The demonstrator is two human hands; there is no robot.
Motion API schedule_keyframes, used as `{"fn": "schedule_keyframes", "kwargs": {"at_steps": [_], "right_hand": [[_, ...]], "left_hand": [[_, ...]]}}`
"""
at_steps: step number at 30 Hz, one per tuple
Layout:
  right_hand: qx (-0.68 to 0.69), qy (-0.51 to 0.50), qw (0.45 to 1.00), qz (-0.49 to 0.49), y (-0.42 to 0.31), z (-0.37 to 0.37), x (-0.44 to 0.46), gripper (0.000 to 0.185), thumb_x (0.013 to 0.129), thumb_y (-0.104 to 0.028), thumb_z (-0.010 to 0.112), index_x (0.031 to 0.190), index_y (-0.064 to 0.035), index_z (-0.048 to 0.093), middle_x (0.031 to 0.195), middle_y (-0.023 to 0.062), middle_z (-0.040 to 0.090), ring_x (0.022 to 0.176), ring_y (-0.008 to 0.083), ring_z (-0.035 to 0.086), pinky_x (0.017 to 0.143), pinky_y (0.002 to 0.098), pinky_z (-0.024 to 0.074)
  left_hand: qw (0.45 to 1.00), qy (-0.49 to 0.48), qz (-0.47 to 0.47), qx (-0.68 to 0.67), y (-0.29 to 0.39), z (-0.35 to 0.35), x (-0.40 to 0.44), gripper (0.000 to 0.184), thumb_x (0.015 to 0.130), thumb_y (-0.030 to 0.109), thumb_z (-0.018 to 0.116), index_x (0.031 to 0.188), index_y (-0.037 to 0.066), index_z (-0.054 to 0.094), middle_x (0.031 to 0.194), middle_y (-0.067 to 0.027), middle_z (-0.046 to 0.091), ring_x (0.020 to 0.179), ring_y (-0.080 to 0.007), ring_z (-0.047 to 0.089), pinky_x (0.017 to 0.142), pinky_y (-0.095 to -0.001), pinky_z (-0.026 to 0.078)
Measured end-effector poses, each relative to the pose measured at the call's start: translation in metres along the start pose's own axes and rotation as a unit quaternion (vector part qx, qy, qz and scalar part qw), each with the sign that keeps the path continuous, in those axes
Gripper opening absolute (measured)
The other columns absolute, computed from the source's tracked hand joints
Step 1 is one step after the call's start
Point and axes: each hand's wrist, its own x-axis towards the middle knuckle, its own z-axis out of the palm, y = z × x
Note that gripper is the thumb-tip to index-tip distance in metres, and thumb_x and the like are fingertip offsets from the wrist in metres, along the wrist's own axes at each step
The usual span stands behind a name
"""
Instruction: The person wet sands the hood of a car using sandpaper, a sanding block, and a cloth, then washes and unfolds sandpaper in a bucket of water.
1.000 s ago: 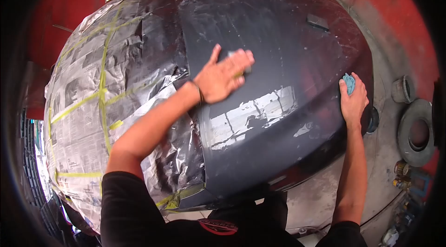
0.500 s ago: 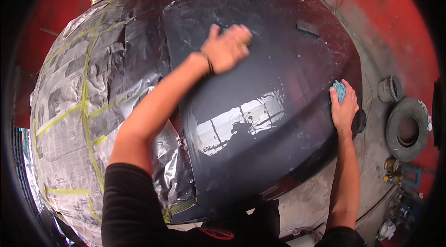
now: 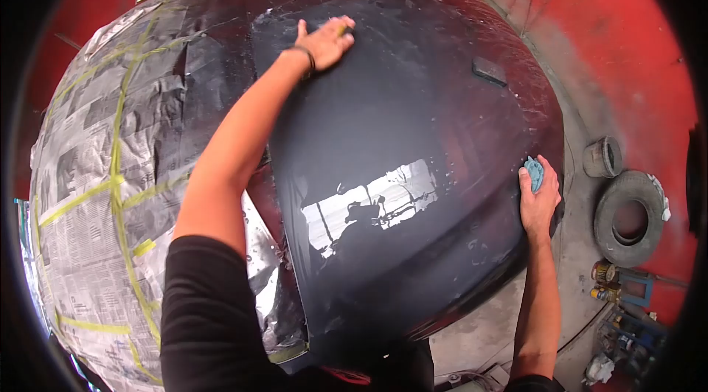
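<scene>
While left hand (image 3: 328, 47) lies on wet panel (image 3: 354, 134), grip unclear to me, right hand (image 3: 540, 204) clenches blue wad (image 3: 534, 174). Judged rubbing step; next stroke calls for even pressure.

Bare left hand (image 3: 324, 44): on curved dark-grey car panel (image 3: 354, 126), upper centre
Bare right hand (image 3: 540, 206): grips crumpled light-blue wad (image 3: 534, 174), right
</scene>
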Motion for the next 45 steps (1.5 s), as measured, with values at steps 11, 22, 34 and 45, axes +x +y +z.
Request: {"fn": "schedule_keyframes", "kwargs": {"at_steps": [11,22,34,45], "right_hand": [[0.004,-0.009,1.0,0.009,-0.001,0.0,-0.001,0.061,0.104,-0.045,0.067,0.154,-0.0111,0.057,0.15,0.0133,0.061,0.145,0.0339,0.052,0.122,0.0536,0.032],[-0.016,0.012,1.0,-0.009,-0.002,-0.001,-0.001,0.056,0.106,-0.041,0.067,0.152,-0.0089,0.058,0.147,0.0172,0.063,0.139,0.0364,0.058,0.119,0.0491,0.041],[-0.02,0.005,1.0,0.004,0.0,0.001,-0.002,0.057,0.107,-0.042,0.066,0.153,-0.0101,0.057,0.149,0.016,0.063,0.141,0.0349,0.057,0.121,0.0491,0.0383],[0.023,0.012,1.0,0.006,-0.002,-0.001,-0.001,0.062,0.102,-0.043,0.071,0.152,-0.0088,0.058,0.149,0.0163,0.062,0.143,0.036,0.055,0.121,0.0531,0.0372]], "left_hand": [[0.971,0.031,0.215,0.102,0.046,0.027,-0.113,0.059,0.117,0.044,0.035,0.17,0.017,0.034,0.18,-0.0062,0.03,0.167,-0.0251,0.027,0.132,-0.0717,0.009],[0.995,0.004,0.079,0.058,-0.003,0.014,-0.163,0.065,0.116,0.052,0.027,0.171,0.018,0.031,0.182,-0.0046,0.023,0.169,-0.0247,0.02,0.131,-0.073,0.008],[0.995,-0.01,-0.038,0.087,-0.056,0.006,-0.144,0.073,0.115,0.055,0.023,0.176,0.016,0.019,0.184,-0.0044,0.016,0.17,-0.0239,0.016,0.132,-0.0723,0.005],[0.974,0.047,-0.22,0.001,-0.035,-0.011,-0.049,0.064,0.112,0.044,0.035,0.164,0.009,0.044,0.175,-0.0102,0.036,0.165,-0.0275,0.028,0.129,-0.0771,0.014]]}}
